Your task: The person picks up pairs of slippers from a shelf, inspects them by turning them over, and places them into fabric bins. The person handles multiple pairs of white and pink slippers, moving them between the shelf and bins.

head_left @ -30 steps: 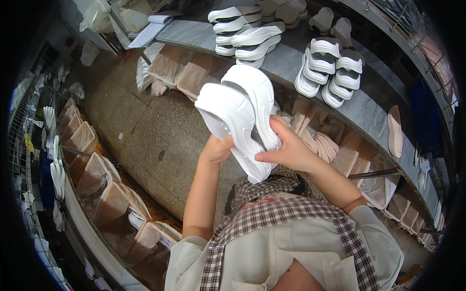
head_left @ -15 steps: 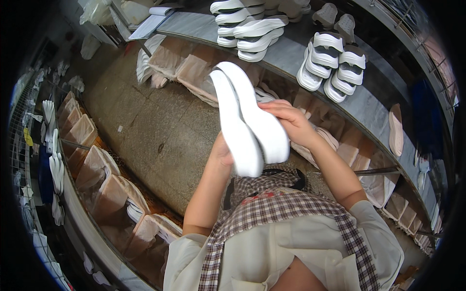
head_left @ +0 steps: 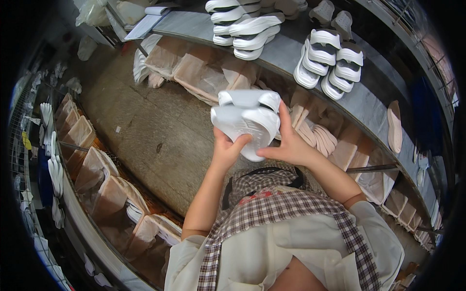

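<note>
A pair of thick white shoe soles (head_left: 238,121) is held up in front of me, over the floor. Their cupped inner side faces me, and the pair looks slightly blurred. My left hand (head_left: 227,149) is closed on the lower left edge, its thumb pressed on the near sole. My right hand (head_left: 290,143) grips the right side, with the thumb low and the fingers reaching up along the edge. Part of the fingers of the left hand is hidden behind the soles.
White soles stand stacked in pairs (head_left: 257,36) on the grey bench (head_left: 276,60), with another stack (head_left: 318,56) to the right. A single pinkish sole (head_left: 394,127) lies further right. Lined bins (head_left: 194,72) sit under the bench; more lined bins (head_left: 99,169) are at left. A clipboard (head_left: 144,25) lies far left.
The soles have been turned over and tilted: their long smooth faces pointed up before, and now the cupped inner side shows. My right thumb has come round to the near side.
</note>
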`<state>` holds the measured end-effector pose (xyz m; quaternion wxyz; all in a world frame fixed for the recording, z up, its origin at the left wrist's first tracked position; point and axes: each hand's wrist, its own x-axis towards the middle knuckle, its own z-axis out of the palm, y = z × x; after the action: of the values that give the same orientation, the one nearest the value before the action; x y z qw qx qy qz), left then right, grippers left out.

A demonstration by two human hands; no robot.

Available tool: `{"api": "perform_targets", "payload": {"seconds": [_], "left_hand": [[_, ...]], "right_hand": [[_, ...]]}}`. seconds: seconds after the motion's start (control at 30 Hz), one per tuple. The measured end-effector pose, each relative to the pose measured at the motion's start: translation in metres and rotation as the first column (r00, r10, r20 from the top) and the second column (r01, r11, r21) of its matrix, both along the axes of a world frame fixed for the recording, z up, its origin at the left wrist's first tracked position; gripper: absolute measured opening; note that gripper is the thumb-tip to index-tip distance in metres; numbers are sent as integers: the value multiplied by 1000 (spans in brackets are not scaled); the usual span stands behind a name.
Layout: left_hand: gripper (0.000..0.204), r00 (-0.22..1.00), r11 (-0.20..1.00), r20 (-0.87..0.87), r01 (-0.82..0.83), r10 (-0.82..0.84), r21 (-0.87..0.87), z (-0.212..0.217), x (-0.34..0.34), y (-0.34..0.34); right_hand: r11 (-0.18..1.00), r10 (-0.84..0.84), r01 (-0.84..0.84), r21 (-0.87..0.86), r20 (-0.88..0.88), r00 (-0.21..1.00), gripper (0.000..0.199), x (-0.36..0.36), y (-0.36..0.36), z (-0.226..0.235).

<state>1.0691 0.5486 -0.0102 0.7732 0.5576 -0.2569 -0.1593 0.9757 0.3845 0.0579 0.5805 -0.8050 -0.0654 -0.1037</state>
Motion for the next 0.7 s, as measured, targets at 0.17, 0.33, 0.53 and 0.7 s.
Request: {"api": "perform_targets", "payload": {"seconds": [0.17, 0.33, 0.53, 0.7], "left_hand": [[91, 893, 972, 447, -150, 54, 183, -24, 8, 5], [82, 729, 939, 681, -276, 67, 204, -28, 18, 0], [74, 750, 897, 661, -270, -33, 351, -26, 18, 2], [65, 759, 917, 650, -236, -34, 323, -28, 19, 4]], "right_hand": [[1000, 9, -11, 18, 129, 992, 110, 4, 7, -16], [997, 17, -1, -74, 219, 976, 110, 6, 8, -19], [989, -9, 50, -141, 279, 960, 113, 1, 6, -40], [994, -18, 10, 107, 80, 997, 114, 11, 2, -72]]}}
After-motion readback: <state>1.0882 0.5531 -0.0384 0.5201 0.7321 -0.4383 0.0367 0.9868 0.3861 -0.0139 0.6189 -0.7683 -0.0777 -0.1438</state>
